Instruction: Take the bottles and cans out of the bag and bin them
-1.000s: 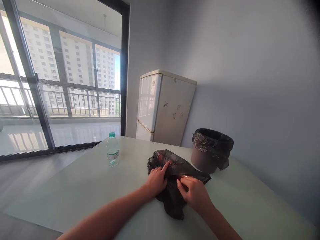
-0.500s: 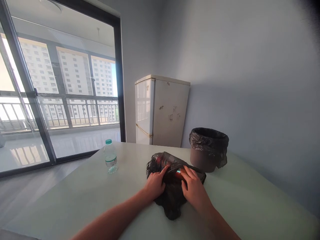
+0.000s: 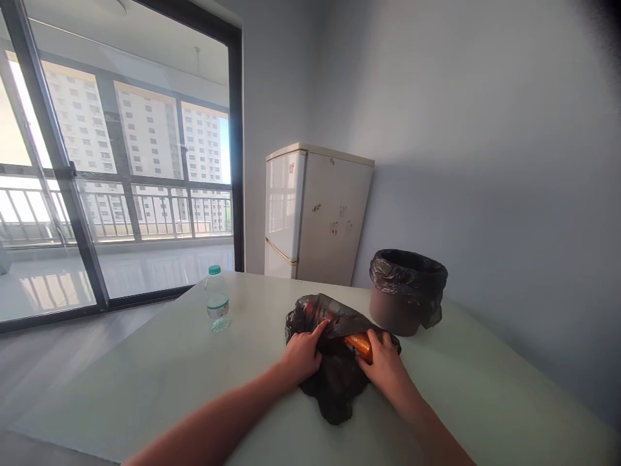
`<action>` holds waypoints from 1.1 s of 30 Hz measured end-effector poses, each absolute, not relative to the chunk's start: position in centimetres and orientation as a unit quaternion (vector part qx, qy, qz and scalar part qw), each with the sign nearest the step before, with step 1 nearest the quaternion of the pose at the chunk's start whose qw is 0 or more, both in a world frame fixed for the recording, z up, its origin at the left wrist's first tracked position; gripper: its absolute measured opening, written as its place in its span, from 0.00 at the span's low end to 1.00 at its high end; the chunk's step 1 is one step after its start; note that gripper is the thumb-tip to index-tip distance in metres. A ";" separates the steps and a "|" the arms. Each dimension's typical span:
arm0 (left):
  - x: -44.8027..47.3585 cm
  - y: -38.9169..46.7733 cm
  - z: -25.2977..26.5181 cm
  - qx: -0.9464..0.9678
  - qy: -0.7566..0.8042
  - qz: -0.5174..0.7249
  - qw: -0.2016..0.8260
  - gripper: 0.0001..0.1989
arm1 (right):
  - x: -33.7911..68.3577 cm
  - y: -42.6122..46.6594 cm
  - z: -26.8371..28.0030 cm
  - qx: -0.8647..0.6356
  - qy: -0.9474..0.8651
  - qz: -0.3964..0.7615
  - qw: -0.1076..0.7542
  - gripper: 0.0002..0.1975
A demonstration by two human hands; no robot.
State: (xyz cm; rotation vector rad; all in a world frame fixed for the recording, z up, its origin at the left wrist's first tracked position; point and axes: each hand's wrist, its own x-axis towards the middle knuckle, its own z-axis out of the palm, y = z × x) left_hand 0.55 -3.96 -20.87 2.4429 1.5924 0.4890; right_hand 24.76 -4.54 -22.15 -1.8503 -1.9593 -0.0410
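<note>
A clear plastic bottle (image 3: pixel 218 304) with a green cap stands upright on the bench (image 3: pixel 194 362), well to the left of the black bag (image 3: pixel 336 378). At the bag's left part lies the left hand (image 3: pixel 301 355), index finger stretched over the film; whether its grip pinches any of it, I cannot tell. Behind the bag, beyond the bench, is a white fridge (image 3: pixel 330 217). Toward the bag's right part, a shiny orange item (image 3: pixel 358 344) shows partly uncovered, the right hand's (image 3: pixel 385 364) grip pinching its right end between thumb and fingers. Right of the bag and behind it stands a bin (image 3: pixel 392 312) with a black liner (image 3: pixel 410 283). The step in hand seems to be handling the orange item among the bag's folds; any next move calls for the left hand steadying the film and a secure right grip.
</note>
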 end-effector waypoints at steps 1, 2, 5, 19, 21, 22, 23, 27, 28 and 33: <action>0.6 -3.9 -20.9 0.823 0.536 0.164 0.095 0.47 | 24.8 -4.6 -21.9 -0.667 -0.709 0.001 0.230 0.25; 0.6 -4.0 -20.9 0.822 0.537 0.166 0.097 0.46 | 24.8 -4.6 -21.6 -0.658 -0.711 0.013 0.248 0.26; 0.8 -4.3 -20.7 0.811 0.542 0.204 0.083 0.41 | 24.8 -5.2 -20.1 -0.592 -0.722 0.048 0.354 0.25; 1.4 -5.8 -19.2 0.811 0.479 0.321 0.095 0.22 | 24.3 -7.3 -18.0 -0.426 -0.628 0.233 0.608 0.24; 1.4 -5.6 -19.5 0.810 0.484 0.320 0.090 0.21 | 24.4 -7.2 -18.0 -0.416 -0.609 0.241 0.631 0.24; 1.4 -5.5 -19.6 0.809 0.485 0.321 0.086 0.21 | 24.4 -7.2 -18.0 -0.409 -0.598 0.247 0.644 0.24; 1.4 -5.4 -19.6 0.808 0.485 0.322 0.084 0.21 | 24.4 -7.2 -17.9 -0.401 -0.588 0.253 0.656 0.24; 1.3 -5.3 -19.7 0.808 0.492 0.314 0.083 0.21 | 24.2 -7.4 -17.4 -0.375 -0.560 0.268 0.689 0.23; 1.3 -5.4 -19.7 0.808 0.493 0.311 0.084 0.21 | 24.2 -7.5 -17.3 -0.369 -0.556 0.267 0.695 0.22; 1.4 -5.5 -19.5 0.807 0.498 0.304 0.087 0.18 | 24.1 -7.9 -16.8 -0.349 -0.532 0.266 0.724 0.22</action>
